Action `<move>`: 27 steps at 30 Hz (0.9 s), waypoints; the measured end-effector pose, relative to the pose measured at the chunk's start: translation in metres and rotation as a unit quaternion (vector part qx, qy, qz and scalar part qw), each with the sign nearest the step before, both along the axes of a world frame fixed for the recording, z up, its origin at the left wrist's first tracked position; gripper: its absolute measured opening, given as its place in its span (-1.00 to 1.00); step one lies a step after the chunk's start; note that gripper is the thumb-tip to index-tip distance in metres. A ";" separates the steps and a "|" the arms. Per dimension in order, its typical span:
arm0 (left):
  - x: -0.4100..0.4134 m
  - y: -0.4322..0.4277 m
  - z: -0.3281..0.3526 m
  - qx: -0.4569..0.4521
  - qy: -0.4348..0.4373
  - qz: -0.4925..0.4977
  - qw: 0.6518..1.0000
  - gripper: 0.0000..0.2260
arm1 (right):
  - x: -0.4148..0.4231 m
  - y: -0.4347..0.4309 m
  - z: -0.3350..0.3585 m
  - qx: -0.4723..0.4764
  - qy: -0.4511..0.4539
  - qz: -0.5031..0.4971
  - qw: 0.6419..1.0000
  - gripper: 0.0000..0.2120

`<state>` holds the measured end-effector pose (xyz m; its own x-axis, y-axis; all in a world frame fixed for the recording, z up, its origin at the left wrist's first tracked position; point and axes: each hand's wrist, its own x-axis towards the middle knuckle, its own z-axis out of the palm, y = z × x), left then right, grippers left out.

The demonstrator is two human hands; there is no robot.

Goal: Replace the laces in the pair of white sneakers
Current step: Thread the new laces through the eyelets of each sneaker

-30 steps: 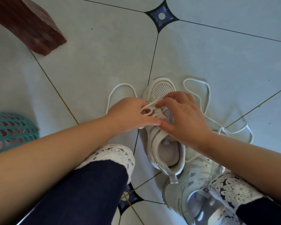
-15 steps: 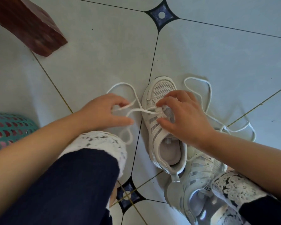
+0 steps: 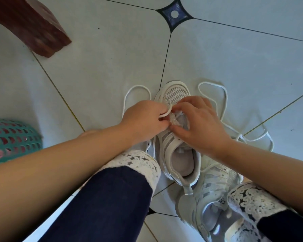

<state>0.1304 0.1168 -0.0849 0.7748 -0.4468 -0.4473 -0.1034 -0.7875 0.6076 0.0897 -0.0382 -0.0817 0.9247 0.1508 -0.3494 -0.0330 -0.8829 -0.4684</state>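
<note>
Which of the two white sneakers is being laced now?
The middle sneaker, toe pointing away: left hand pinches its lace, right hand grips its upper. The other sneaker lies apart from both hands.

Tiled floor (image 3: 103, 67) — sneaker (image 3: 177, 92), second sneaker (image 3: 208, 189), loose lace (image 3: 224, 95), teal basket (image 3: 10, 137).

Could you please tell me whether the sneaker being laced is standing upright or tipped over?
Upright: the sneaker rests sole-down on the floor, its opening facing up with the insole visible.

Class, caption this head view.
The left hand grips a lace at the sneaker the right hand steadies; the other sneaker lies nearby.
</note>
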 end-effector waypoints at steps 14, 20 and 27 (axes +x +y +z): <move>0.020 0.038 0.016 0.005 0.127 0.017 0.992 -0.77 | -0.001 -0.001 0.001 0.038 0.001 -0.017 0.999 -0.49; 0.010 0.000 0.005 0.023 0.047 -0.043 0.998 -0.82 | -0.001 0.000 -0.001 0.043 -0.004 -0.022 0.999 -0.42; 0.020 0.044 0.016 -0.051 0.204 0.030 0.977 -0.89 | -0.005 -0.003 -0.003 0.085 0.021 -0.072 0.994 -0.35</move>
